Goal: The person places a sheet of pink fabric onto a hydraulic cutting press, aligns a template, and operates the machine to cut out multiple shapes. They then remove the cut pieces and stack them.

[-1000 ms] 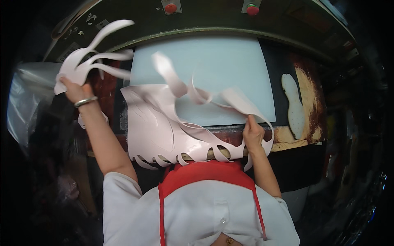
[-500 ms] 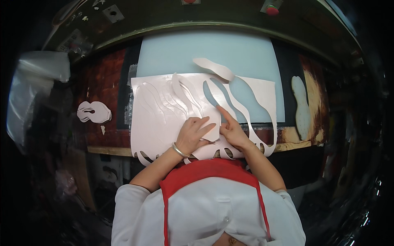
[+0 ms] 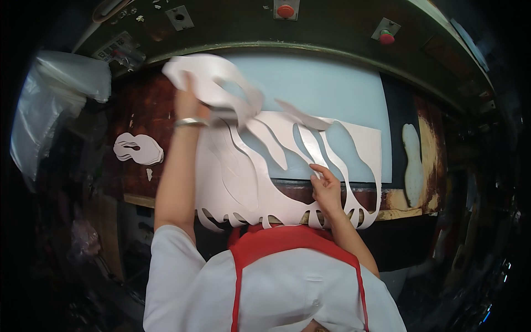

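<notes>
My left hand is raised over the far left of the work surface, closed on a few pale pink insole-shaped pieces. They are smeared by motion, with a gap between them. Below lies a pale pink sheet with long curved cut-outs, its near edge hanging over the table edge. My right hand is at the middle of this sheet, thumb and forefinger closed at a narrow strip between the cut-outs. A loose curved piece rests across the sheet's far edge.
Under the sheet is a pale blue board. A small stack of cut pieces sits at the left, and an insole-shaped piece at the right. A green machine beam with a red button spans the back. Clear plastic bags hang far left.
My left hand has lifted cut pieces from the sheet and swung them far and to the left. My right hand has drawn slightly back, its forefinger now bent. The cut-outs on the left are uncovered.
</notes>
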The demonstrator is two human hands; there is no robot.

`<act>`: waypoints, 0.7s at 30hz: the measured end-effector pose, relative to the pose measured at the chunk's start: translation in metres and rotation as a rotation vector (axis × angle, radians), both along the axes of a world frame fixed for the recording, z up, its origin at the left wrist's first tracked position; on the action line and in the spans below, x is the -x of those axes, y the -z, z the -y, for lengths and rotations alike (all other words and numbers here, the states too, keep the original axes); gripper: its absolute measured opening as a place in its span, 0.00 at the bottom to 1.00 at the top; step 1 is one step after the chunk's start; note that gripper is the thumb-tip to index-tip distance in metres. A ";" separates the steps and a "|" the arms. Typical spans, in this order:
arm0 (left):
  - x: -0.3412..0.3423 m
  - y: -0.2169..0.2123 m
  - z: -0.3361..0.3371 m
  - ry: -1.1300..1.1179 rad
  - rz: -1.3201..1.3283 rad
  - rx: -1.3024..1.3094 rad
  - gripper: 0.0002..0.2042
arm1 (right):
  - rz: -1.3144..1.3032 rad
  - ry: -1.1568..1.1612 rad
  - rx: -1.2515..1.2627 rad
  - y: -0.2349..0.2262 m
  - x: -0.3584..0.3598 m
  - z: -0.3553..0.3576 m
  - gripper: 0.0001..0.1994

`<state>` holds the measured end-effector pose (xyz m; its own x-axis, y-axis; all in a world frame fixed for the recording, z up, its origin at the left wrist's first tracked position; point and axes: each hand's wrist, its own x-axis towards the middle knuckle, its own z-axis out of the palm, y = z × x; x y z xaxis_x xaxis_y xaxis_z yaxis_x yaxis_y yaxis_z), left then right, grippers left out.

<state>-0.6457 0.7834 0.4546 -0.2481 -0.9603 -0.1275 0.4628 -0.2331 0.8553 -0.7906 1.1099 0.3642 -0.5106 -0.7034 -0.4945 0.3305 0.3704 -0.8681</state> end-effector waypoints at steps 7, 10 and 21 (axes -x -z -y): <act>-0.117 -0.086 0.082 -0.585 0.249 0.918 0.25 | -1.195 -0.191 -0.065 -0.041 -0.017 0.008 0.22; -0.101 -0.010 0.000 -0.372 0.656 1.287 0.18 | -1.261 -0.316 0.094 -0.053 -0.035 0.020 0.16; -0.117 0.073 -0.132 0.838 0.947 1.494 0.27 | 0.575 -0.623 0.174 0.004 -0.031 0.076 0.06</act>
